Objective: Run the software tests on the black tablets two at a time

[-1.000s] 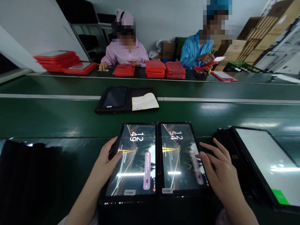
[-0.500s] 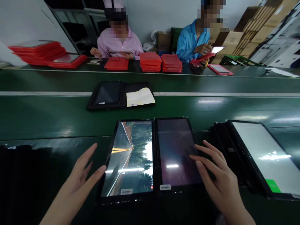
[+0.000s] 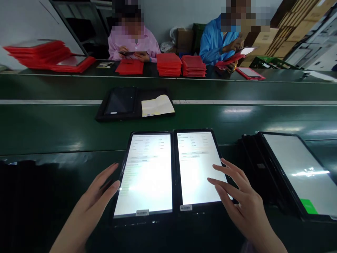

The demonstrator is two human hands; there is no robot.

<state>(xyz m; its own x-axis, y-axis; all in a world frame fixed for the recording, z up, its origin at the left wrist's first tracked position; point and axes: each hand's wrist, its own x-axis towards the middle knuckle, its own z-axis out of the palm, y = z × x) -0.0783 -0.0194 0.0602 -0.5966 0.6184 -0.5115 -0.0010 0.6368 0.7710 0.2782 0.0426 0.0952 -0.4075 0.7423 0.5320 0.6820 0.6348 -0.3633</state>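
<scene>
Long green conveyor belt (image 3: 47, 130) runs across view; black folio case (image 3: 134, 104) w/ paper sits on far side. Near edge: 2 lit tablets side by side, long axes pointing away from person, L tablet (image 3: 143, 175), R tablet (image 3: 197, 165). Third tablet (image 3: 298, 172) lies further R. R hand (image 3: 238, 191) nearer R tablet, fingers spread wide over lower R of screen, holding nothing. L hand (image 3: 98, 188) open, empty, just beside L tablet's lower L edge.

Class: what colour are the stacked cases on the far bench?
Red: the stacked cases, clearest in the head view.
</scene>
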